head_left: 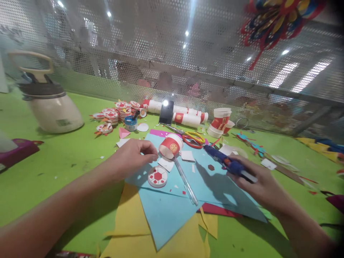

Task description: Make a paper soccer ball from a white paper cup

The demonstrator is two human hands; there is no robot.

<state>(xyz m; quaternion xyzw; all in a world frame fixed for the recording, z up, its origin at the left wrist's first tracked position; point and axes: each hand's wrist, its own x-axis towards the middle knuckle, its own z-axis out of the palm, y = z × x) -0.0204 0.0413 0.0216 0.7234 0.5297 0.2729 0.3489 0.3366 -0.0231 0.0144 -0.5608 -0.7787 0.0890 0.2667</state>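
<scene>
My right hand [258, 179] is wrapped round a dark blue hot glue gun [223, 157], held above light blue paper [215, 190] with its nozzle toward the scissors [193, 139]. My left hand [137, 157] hovers at the paper's left side, thumb and forefinger curled together; whether something small is between them is hidden. Just right of its fingertips, a red and white paper cup [171, 146] lies on its side, mouth toward me. Below sits a white disc with red football-like patches [157, 176]. A clear pen [185, 181] lies beside white paper pieces [187, 155].
Several finished discs [110, 115] are piled at back left by a blue paint jar [130, 123]. A phone [166, 111] stands before cup stacks [187, 119]; more cups [220, 120] stand rightward. A spray bottle [53, 107] is far left. Yellow sheets [131, 211] lie in front.
</scene>
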